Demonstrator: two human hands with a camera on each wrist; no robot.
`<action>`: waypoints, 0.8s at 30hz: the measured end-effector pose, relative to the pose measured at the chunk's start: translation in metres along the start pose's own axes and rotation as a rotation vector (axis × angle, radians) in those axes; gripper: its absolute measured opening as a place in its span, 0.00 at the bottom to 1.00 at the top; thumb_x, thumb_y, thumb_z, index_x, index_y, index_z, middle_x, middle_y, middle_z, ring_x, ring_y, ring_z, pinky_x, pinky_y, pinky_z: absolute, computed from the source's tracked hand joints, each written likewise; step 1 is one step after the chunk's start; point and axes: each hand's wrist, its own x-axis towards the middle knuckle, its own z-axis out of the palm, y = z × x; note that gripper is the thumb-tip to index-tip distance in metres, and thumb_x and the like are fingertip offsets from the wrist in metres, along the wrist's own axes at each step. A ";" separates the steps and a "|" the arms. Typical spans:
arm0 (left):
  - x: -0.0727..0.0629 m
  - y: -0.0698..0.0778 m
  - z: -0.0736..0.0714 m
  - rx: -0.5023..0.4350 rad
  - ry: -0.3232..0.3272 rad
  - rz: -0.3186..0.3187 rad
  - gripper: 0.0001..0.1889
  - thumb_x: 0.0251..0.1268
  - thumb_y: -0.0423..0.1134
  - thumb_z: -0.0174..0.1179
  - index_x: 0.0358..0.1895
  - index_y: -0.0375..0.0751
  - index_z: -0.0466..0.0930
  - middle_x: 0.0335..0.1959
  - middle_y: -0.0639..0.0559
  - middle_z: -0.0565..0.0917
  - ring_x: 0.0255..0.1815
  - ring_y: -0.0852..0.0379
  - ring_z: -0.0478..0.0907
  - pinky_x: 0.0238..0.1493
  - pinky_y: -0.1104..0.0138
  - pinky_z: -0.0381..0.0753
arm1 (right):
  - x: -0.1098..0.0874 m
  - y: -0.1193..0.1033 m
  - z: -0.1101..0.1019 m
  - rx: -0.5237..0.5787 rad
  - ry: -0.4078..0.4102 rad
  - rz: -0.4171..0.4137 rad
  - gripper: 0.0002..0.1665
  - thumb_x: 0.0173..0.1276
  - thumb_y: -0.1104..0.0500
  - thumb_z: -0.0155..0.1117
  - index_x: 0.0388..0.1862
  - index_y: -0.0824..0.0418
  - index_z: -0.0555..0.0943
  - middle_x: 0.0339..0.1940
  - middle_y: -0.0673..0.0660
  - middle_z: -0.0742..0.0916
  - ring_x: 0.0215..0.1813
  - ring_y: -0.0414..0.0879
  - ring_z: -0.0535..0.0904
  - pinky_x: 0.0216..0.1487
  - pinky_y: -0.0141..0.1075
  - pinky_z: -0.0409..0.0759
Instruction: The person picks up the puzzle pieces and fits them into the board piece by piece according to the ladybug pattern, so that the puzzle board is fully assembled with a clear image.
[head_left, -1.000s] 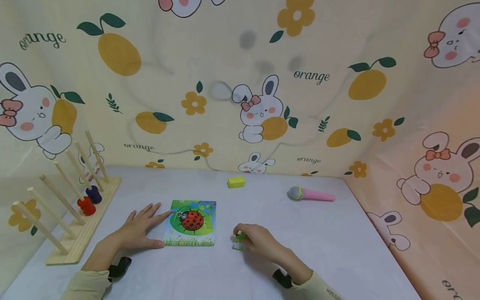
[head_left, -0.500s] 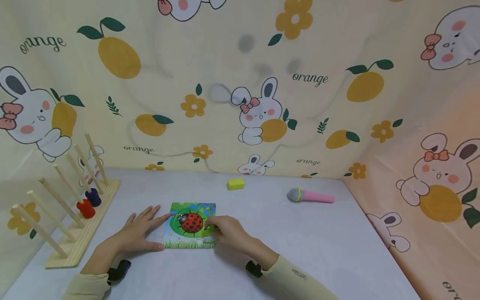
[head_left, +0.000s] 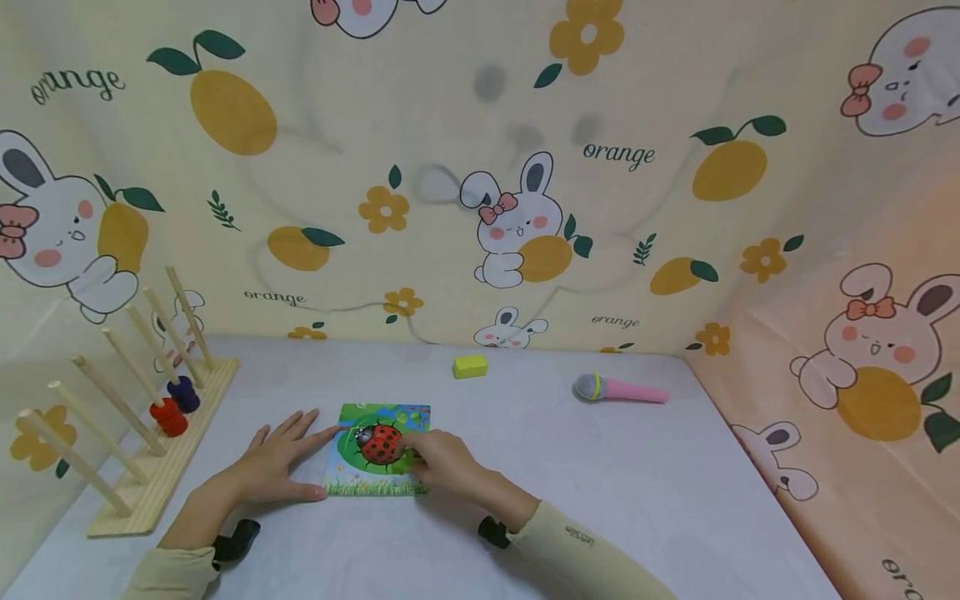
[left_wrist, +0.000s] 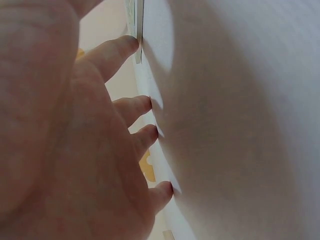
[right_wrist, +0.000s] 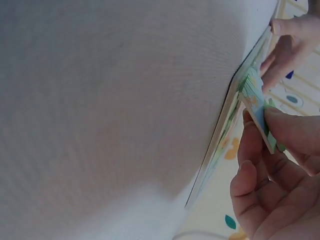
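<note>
A square ladybug puzzle board [head_left: 363,477] lies flat on the table. My left hand [head_left: 273,467] rests on the table with fingers spread; its index fingertip and thumb touch the board's left edge. In the left wrist view the other fingertips of the left hand [left_wrist: 115,145] press on the cloth. Over the board's right side my right hand [head_left: 453,471] pinches a puzzle piece between thumb and fingers. The right wrist view shows this thin puzzle piece [right_wrist: 256,107], blue and green, tilted, with its lower end at the board. Exact contact there is hard to tell.
At the left stands a wooden peg rack [head_left: 142,500] with red rings [head_left: 168,418] and dark blue rings [head_left: 183,395] on its pegs. Toward the back lie a yellow block [head_left: 470,367] and a pink toy microphone [head_left: 630,391]. A printed curtain hangs behind.
My right hand has moved left with the puzzle piece, from the table beside the board to over the board's right side. The left hand has stayed at the left edge.
</note>
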 end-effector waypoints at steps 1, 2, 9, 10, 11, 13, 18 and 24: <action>-0.001 0.000 0.000 -0.001 0.004 0.005 0.52 0.44 0.71 0.69 0.74 0.50 0.67 0.75 0.28 0.58 0.74 0.22 0.49 0.61 0.22 0.44 | 0.000 -0.001 0.000 -0.012 0.000 -0.004 0.18 0.59 0.72 0.70 0.45 0.55 0.85 0.42 0.47 0.89 0.41 0.34 0.80 0.40 0.27 0.78; -0.001 0.000 -0.001 -0.003 0.010 0.011 0.51 0.44 0.70 0.70 0.74 0.49 0.67 0.75 0.28 0.58 0.74 0.22 0.49 0.61 0.22 0.44 | 0.001 -0.002 0.000 -0.022 0.000 -0.009 0.18 0.59 0.72 0.70 0.45 0.55 0.85 0.41 0.47 0.89 0.41 0.34 0.80 0.40 0.27 0.78; -0.002 -0.002 0.000 -0.017 0.027 0.027 0.51 0.45 0.70 0.70 0.73 0.49 0.68 0.75 0.29 0.58 0.74 0.23 0.50 0.61 0.22 0.45 | -0.001 -0.006 -0.001 -0.072 -0.012 -0.018 0.16 0.61 0.66 0.74 0.48 0.54 0.85 0.43 0.45 0.89 0.42 0.34 0.81 0.39 0.27 0.77; -0.001 -0.002 0.001 -0.017 0.026 0.026 0.51 0.45 0.70 0.70 0.73 0.49 0.68 0.75 0.29 0.58 0.74 0.23 0.49 0.61 0.22 0.45 | -0.001 -0.006 -0.001 -0.085 -0.013 -0.022 0.17 0.61 0.65 0.74 0.48 0.54 0.85 0.44 0.45 0.89 0.43 0.33 0.81 0.39 0.26 0.77; -0.001 -0.003 0.001 -0.018 0.024 0.025 0.51 0.44 0.70 0.70 0.73 0.49 0.68 0.75 0.29 0.58 0.74 0.23 0.49 0.61 0.22 0.45 | -0.001 -0.007 -0.001 -0.102 -0.011 -0.028 0.17 0.61 0.64 0.75 0.49 0.54 0.86 0.44 0.45 0.88 0.43 0.33 0.81 0.38 0.26 0.77; -0.001 -0.003 0.001 -0.022 0.019 0.020 0.51 0.45 0.70 0.70 0.74 0.49 0.67 0.76 0.29 0.57 0.74 0.23 0.48 0.62 0.23 0.44 | -0.002 -0.007 0.000 -0.150 -0.002 -0.043 0.17 0.60 0.62 0.76 0.49 0.53 0.86 0.44 0.44 0.88 0.43 0.33 0.81 0.37 0.25 0.76; -0.001 -0.003 0.001 -0.023 0.016 0.019 0.51 0.45 0.70 0.70 0.74 0.50 0.67 0.76 0.29 0.57 0.74 0.23 0.48 0.62 0.23 0.44 | -0.003 -0.009 0.002 -0.282 0.036 -0.071 0.17 0.58 0.59 0.78 0.47 0.52 0.87 0.36 0.46 0.79 0.37 0.35 0.71 0.30 0.23 0.67; -0.002 -0.002 0.000 -0.027 0.018 0.025 0.51 0.45 0.69 0.70 0.74 0.49 0.67 0.75 0.29 0.58 0.74 0.22 0.49 0.62 0.23 0.45 | -0.003 -0.012 0.002 -0.367 0.037 -0.054 0.20 0.56 0.57 0.80 0.49 0.52 0.89 0.34 0.46 0.74 0.35 0.38 0.65 0.30 0.24 0.63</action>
